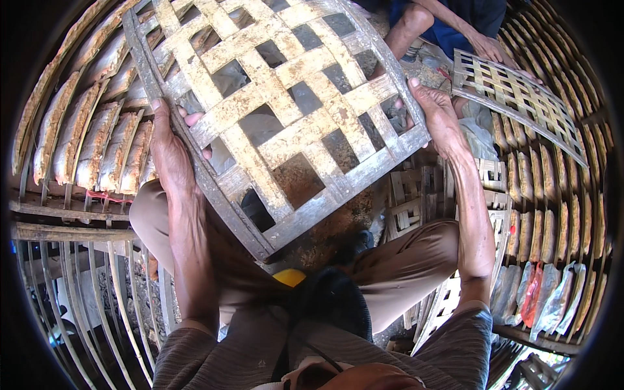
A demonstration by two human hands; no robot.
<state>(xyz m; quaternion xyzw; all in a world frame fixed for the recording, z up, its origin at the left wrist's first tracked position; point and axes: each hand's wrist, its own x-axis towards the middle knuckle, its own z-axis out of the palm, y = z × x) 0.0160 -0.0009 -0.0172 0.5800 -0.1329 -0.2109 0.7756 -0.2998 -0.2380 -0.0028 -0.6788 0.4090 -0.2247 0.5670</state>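
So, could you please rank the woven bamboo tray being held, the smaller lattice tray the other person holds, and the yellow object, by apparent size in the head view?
1. Woven bamboo tray, though it sits nearest the camera.
2. Smaller lattice tray.
3. Yellow object, partly hidden.

Head cam, steep down, close.

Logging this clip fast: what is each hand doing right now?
Left hand: closed on the left edge of the woven bamboo tray.
Right hand: gripping the tray's right edge.
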